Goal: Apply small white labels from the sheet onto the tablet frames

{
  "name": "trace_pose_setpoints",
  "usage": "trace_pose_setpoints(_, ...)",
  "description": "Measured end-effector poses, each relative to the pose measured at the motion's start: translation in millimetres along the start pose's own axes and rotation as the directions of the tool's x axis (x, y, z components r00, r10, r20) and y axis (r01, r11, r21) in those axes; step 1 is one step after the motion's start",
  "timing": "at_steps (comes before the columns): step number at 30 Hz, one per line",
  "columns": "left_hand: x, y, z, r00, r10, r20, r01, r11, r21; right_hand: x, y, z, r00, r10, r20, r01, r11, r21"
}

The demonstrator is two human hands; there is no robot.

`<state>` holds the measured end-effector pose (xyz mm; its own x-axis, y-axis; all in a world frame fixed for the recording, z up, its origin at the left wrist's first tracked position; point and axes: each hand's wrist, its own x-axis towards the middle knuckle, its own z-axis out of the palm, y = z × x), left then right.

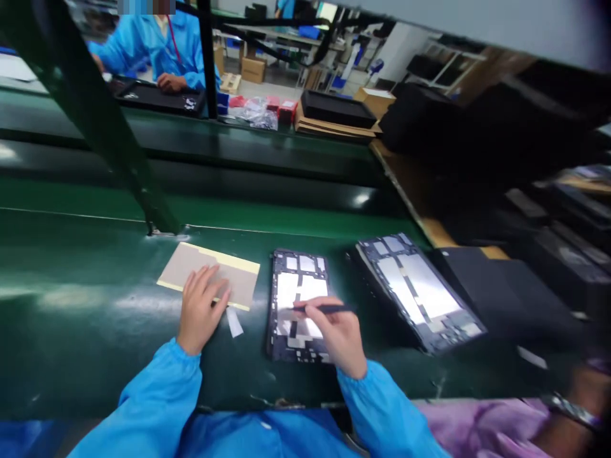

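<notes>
My left hand lies with fingers spread on a beige sheet with yellow edges. A small white strip sticks out below that sheet. To the right, a tablet-like device frame with silver panels lies flat on the bench. My right hand is over its right side, closed around slim black tweezers. Their tip points left over the silver panels; whether it touches them or grips anything I cannot tell. A second similar device frame rests tilted farther right, on top of a stack.
Dark flat panels lie at the right, near another person's arm. A green post slants up from the green bench. Across the bench, a person in blue works at a black tray. Black trays sit on cardboard.
</notes>
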<state>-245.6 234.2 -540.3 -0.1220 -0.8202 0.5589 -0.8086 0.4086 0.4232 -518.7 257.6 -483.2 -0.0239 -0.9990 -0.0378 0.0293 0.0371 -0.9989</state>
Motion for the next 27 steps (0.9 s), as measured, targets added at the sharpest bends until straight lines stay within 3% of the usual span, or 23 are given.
trace_pose_setpoints(2,-7,32,-3.6,0.99,0.136,0.035,-0.129,0.981,-0.147,-32,12,-26,1.0,0.024,-0.015,-0.025,0.997,-0.078)
trace_pose_setpoints(4,-18,64,-2.5,0.953,0.273,0.129,-0.226,0.929,-0.294,-46,25,-43,0.998,0.036,0.044,-0.03,0.991,-0.128)
trace_pose_setpoints(8,-39,102,12.6,0.895,0.381,0.234,-0.288,0.891,-0.351,-41,37,-57,0.96,0.031,0.279,0.012,0.988,-0.152)
trace_pose_setpoints(11,-45,103,23.6,0.89,0.372,0.262,-0.281,0.902,-0.328,-32,38,-59,0.92,0.036,0.39,0.013,0.993,-0.121)
trace_pose_setpoints(17,-48,94,27.8,0.892,0.361,0.274,-0.249,0.895,-0.37,-31,40,-61,0.882,-0.024,0.471,0.103,0.984,-0.142)
trace_pose_setpoints(27,-47,96,26.7,0.9,0.352,0.259,-0.244,0.896,-0.371,-29,35,-58,0.86,-0.054,0.508,0.178,0.964,-0.199)
